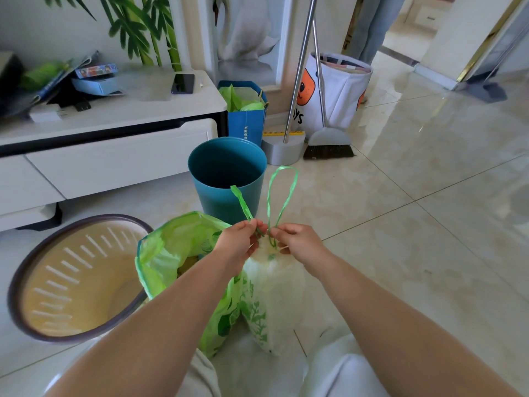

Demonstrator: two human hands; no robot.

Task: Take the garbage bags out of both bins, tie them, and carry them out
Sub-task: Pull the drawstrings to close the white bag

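Note:
A white garbage bag with green print stands on the floor, its mouth drawn closed. My left hand pinches one green drawstring end. My right hand pinches the green drawstring loop that sticks up. The two hands meet just above the bag's neck. A green garbage bag stands open to the left, partly behind my left forearm. The blue bin and the beige slotted bin both hold no bag.
A white TV cabinet with a phone is at the left. Behind the blue bin are a blue paper bag, a dustpan and broom and a white toy bag. A person's legs stand far back.

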